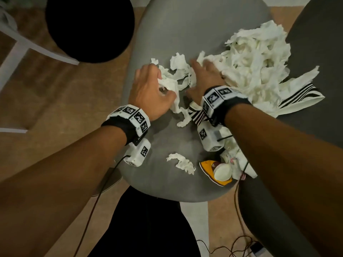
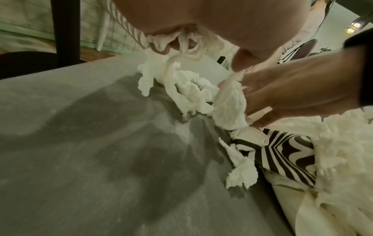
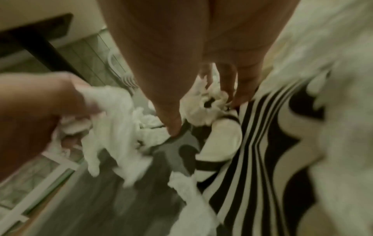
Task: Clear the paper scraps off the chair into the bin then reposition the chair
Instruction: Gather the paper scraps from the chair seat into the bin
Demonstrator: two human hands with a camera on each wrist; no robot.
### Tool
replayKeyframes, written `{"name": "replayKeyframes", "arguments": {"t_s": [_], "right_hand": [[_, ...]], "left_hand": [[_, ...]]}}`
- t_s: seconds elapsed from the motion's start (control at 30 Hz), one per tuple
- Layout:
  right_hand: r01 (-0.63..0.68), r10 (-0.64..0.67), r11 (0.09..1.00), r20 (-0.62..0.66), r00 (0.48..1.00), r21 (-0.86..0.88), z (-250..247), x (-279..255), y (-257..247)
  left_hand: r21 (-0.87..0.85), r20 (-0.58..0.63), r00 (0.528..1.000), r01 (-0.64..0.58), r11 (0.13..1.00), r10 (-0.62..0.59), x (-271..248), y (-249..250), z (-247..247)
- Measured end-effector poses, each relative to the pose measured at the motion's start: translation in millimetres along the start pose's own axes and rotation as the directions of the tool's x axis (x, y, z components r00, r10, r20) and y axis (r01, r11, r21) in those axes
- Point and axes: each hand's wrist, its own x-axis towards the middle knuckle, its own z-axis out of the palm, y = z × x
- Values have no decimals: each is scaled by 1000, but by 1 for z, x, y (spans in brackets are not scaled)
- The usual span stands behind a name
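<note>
A grey chair seat (image 1: 185,25) carries a big heap of white paper scraps (image 1: 256,58) on its right side. My left hand (image 1: 161,84) grips a bunch of the scraps (image 1: 169,85) near the seat's middle; in the left wrist view its fingers (image 2: 163,49) curl over the paper (image 2: 187,47). My right hand (image 1: 202,69) lies flat with straight fingers at the heap's left edge, its fingertips (image 3: 240,99) touching scraps (image 3: 201,108). A lone scrap (image 1: 182,163) lies near the seat's front. The round black bin (image 1: 89,28) stands on the floor to the left of the chair.
A black-and-white striped sheet (image 1: 297,93) lies under the heap. A yellow wrapper with a white cup (image 1: 217,171) sits at the seat's front right. A dark grey curved surface (image 1: 319,43) rises on the right. White furniture legs (image 1: 18,45) stand far left; cables (image 1: 232,245) trail on the floor.
</note>
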Motion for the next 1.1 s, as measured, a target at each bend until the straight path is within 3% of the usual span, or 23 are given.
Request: {"name": "replayKeyframes", "arguments": {"t_s": [0.17, 0.3, 0.43, 0.57, 0.67, 0.8, 0.93, 1.1], "right_hand": [[103, -114, 990, -134, 984, -92, 25, 6, -1], [143, -158, 986, -191, 969, -91, 19, -1, 6], [157, -144, 987, -240, 960, 36, 7, -15, 5], [140, -88, 977, -295, 951, 159, -1, -30, 0], [74, 1, 970, -311, 950, 230, -5, -40, -1], [69, 26, 963, -345, 938, 262, -2, -47, 2], [102, -16, 944, -264, 964, 314, 2, -56, 4], [186, -129, 961, -268, 955, 203, -5, -82, 4]], "left_hand": [[209, -43, 999, 17, 978, -8, 8, -4, 6], [231, -78, 990, -97, 968, 118, 18, -16, 18], [230, 26, 996, -90, 969, 87, 13, -31, 33], [254, 111, 979, -193, 948, 170, 2, -38, 38], [145, 114, 976, -202, 968, 187, -6, -33, 37], [-140, -42, 998, -55, 989, 50, -15, -23, 33], [-323, -103, 993, 20, 946, -56, -29, -14, 24], [-364, -103, 977, 138, 921, -187, -52, 0, 16]]}}
